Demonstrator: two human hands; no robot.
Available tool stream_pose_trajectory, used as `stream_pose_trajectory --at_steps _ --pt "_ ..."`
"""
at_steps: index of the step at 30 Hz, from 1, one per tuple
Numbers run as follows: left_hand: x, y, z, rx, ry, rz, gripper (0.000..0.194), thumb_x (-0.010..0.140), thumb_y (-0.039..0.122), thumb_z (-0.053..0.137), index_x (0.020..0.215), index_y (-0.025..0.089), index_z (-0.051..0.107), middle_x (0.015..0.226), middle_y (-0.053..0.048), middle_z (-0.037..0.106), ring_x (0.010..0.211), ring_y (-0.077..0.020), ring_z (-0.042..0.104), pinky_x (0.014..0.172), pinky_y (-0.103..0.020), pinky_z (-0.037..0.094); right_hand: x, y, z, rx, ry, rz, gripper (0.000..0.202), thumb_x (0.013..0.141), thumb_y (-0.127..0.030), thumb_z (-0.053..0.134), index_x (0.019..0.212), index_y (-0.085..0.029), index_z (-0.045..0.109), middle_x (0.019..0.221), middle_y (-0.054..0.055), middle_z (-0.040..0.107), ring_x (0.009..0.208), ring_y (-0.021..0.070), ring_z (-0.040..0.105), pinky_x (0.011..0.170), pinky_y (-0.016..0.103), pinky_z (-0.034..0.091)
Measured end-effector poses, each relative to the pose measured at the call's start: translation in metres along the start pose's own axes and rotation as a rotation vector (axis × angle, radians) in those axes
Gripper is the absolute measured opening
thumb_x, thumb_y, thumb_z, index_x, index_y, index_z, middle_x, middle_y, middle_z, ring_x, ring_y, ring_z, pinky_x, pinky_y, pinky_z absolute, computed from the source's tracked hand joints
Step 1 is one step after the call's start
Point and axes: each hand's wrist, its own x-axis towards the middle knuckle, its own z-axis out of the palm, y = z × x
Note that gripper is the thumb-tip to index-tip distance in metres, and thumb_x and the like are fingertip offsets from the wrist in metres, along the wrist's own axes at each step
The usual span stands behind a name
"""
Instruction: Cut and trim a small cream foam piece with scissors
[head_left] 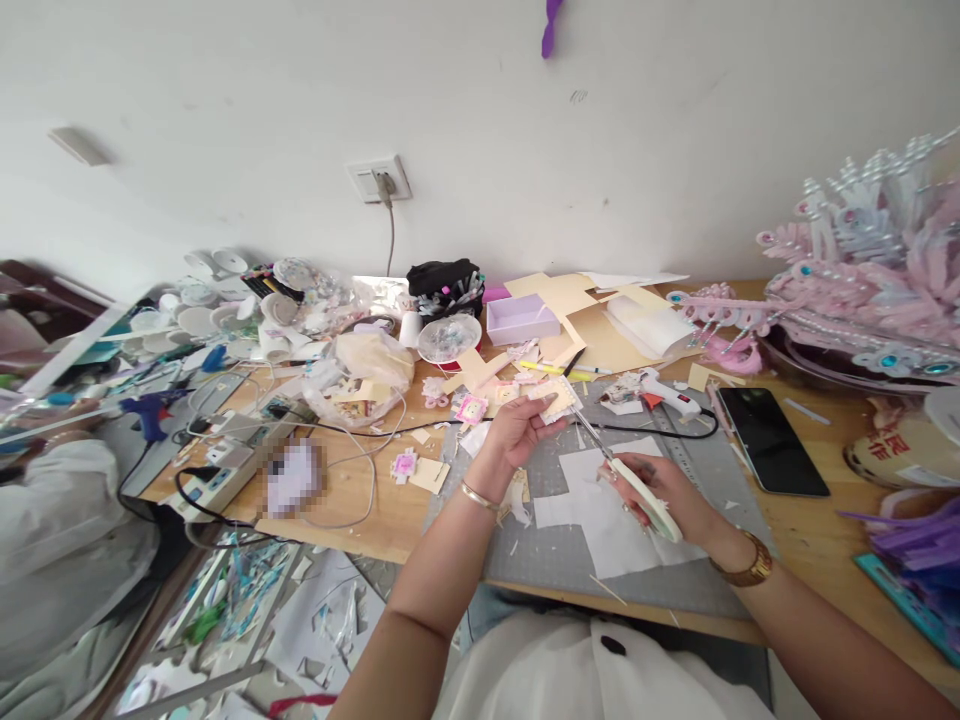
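Between the thumb and fingers of my left hand (517, 432) is a small cream paper piece (556, 402) with a pale, uneven edge. My right hand (664, 495) grips scissors (646, 500) with pale handles, and their metal blades reach the lower right edge of that piece. Under both hands lies a grey cutting mat (517, 570), with white paper sheets (622, 550) and small scraps on it. Just left of my left hand are small pink-and-yellow decorated pieces (472, 408).
A glue gun (671, 395) with its black cable lies behind my right hand. At right are a tablet (772, 440) and pink beaded headpieces (862, 290). A lilac box (523, 318) stands at the back. Left are a power strip (232, 465) and another person's sleeve (60, 500).
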Motion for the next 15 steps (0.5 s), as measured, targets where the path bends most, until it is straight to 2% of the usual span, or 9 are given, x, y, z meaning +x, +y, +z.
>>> stream_pose_trajectory --at_steps 7,15 --pt "0.0004 0.0004 -0.0006 0.004 0.001 0.001 0.01 0.087 0.001 0.064 0.086 0.008 0.071 0.086 -0.009 0.077 0.072 -0.0149 0.073 0.084 -0.036 0.065 0.0007 0.0018 -0.0004 -0.002 0.008 0.026 0.044 0.067 -0.059 0.079 0.073 -0.019 0.062 0.049 -0.009 0.045 0.037 0.0059 0.039 0.036 0.02 0.034" --pt "0.0031 0.0036 -0.0035 -0.002 0.027 0.033 0.011 0.087 0.001 0.063 0.083 0.008 0.072 0.085 -0.01 0.077 0.069 -0.0151 0.073 0.086 -0.038 0.064 0.0011 -0.0023 0.0039 -0.106 -0.008 0.021 0.047 0.062 -0.055 0.087 0.071 -0.019 0.058 0.049 -0.009 0.049 0.038 0.0055 0.041 0.036 0.02 0.036"
